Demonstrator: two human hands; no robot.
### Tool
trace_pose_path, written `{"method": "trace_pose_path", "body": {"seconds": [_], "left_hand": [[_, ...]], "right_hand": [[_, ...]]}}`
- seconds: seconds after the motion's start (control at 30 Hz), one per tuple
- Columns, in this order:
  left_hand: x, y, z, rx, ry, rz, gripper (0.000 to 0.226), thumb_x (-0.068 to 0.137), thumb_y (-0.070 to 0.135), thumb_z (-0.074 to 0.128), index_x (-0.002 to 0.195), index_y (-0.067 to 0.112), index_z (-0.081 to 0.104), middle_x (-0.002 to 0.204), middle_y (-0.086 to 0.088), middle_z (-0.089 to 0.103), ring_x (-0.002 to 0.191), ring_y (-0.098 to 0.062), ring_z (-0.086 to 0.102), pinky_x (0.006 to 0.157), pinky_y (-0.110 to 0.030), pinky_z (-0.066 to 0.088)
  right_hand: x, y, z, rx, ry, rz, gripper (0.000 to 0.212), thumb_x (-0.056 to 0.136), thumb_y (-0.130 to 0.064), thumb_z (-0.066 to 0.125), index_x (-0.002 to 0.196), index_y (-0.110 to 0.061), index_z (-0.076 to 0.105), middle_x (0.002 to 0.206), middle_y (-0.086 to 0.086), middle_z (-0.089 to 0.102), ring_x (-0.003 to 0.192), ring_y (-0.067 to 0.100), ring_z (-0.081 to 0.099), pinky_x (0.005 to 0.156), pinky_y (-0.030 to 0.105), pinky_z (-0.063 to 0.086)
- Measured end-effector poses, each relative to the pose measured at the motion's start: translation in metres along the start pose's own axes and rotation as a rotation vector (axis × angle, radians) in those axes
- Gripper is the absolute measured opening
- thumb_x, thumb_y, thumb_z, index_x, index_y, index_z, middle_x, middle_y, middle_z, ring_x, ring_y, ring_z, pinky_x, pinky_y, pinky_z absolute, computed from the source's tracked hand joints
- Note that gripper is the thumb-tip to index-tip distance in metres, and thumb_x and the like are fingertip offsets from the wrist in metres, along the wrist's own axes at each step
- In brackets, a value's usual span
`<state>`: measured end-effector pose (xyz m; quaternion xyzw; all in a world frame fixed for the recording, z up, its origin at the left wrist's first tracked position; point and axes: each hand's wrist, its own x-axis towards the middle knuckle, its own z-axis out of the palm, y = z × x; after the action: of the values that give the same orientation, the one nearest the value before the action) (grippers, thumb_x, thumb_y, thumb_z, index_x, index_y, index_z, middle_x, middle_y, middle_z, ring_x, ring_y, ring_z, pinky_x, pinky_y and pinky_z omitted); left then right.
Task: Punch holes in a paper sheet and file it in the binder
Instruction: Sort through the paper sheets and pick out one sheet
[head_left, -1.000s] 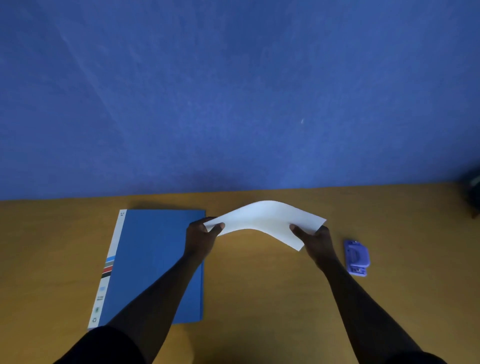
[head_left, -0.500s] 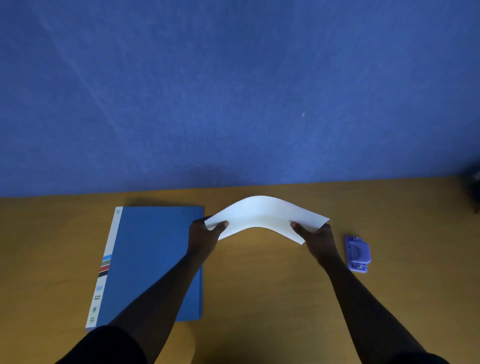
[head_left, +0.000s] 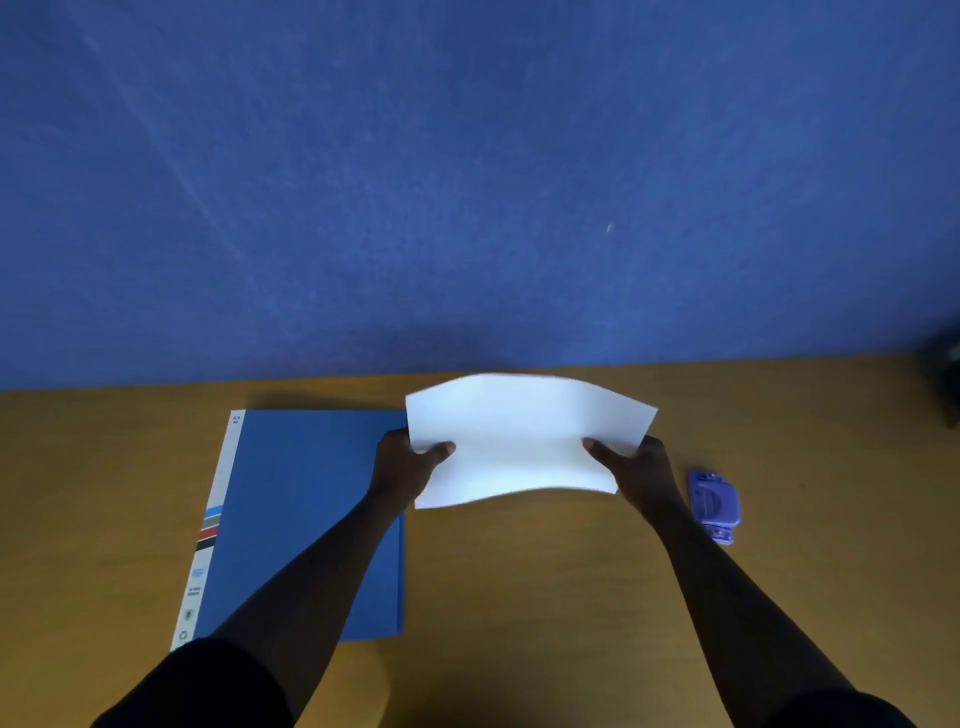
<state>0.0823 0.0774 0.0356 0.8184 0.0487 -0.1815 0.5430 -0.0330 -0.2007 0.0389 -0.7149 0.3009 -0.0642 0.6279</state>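
Head view: both hands hold a white paper sheet (head_left: 524, 441) up off the wooden table (head_left: 519, 597), sheet bowed w/ its middle arched upward. Left hand (head_left: 402, 467) pinches the sheet's left edge, thumb on top, the other fingers tucked underneath & out of sight. Right hand (head_left: 641, 467) pinches the right edge the same way, thumb on top pointing inward. Sheet spans the gap btwn the two thumbs; its near edge dips below thumb level, far edge sits beyond the fingertips toward the blue wall (head_left: 467, 182).

Blue binder (head_left: 301, 519) lies flat & closed on the table, directly under & left of the left hand's fingers; white spine strip w/ colored stripes on its far-left side. Small purple hole punch (head_left: 714, 504) sits on the table just right of the right hand, not touching it.
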Motion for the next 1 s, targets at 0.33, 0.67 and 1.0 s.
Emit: {"method": "trace_pose_path", "body": {"seconds": [0.33,0.67,1.0], "left_hand": [[-0.015,0.010,-0.037,-0.407,-0.401,-0.297,0.056,0.065,0.018,0.081,0.118,0.008,0.065,0.114,-0.014,0.071,0.105,-0.038,0.066,0.086,-0.051,0.054],[-0.062,0.010,-0.049,-0.309,-0.437,-0.283,0.059,0.061,0.022,0.080,0.117,0.014,0.061,0.114,-0.014,0.066,0.104,-0.033,0.061,0.063,-0.040,0.058],[-0.079,0.015,-0.043,-0.258,-0.432,-0.235,0.062,0.058,0.019,0.082,0.116,0.010,0.063,0.113,-0.016,0.066,0.105,-0.037,0.061,0.068,-0.045,0.058]], "right_hand": [[-0.002,-0.035,0.000,0.107,-0.204,0.173,0.029,0.076,-0.009,0.079,0.102,-0.003,0.070,0.101,0.014,0.074,0.091,0.032,0.071,0.081,0.046,0.058],[-0.032,-0.046,-0.002,0.181,-0.242,0.144,0.030,0.078,-0.003,0.075,0.107,0.002,0.068,0.101,0.016,0.074,0.090,0.033,0.072,0.065,0.035,0.058],[-0.036,-0.038,-0.019,0.084,-0.253,0.107,0.039,0.075,-0.008,0.079,0.112,-0.003,0.068,0.106,0.012,0.074,0.095,0.032,0.071,0.085,0.047,0.057]]}}
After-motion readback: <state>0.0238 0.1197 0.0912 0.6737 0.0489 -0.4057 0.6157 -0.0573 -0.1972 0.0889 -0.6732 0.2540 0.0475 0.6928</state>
